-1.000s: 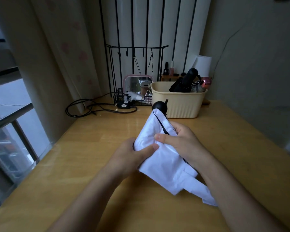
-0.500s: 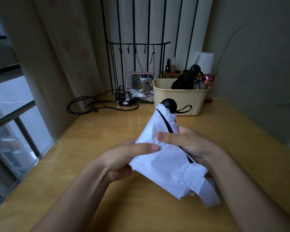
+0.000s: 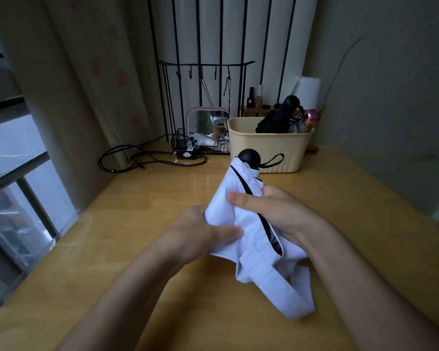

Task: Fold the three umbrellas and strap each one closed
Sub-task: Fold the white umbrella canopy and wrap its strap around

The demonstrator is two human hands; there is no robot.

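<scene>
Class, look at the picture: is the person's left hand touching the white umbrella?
Touching. The head view shows the left hand pressed into the white umbrella, its thumb lying across the folded fabric, with no gap between them.

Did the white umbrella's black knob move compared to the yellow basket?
Yes. The black knob went up and right: it sat left of the yellow basket, now it overlaps the front wall.

- Your umbrella [image 3: 246,224]: white canopy, black trim, black handle [image 3: 250,158].
- Basket [image 3: 269,150]: cream; black umbrella [image 3: 281,117] inside.
- Table [image 3: 112,249]: honey-yellow wood.
- Mirror [image 3: 203,122]: pink frame.
</scene>
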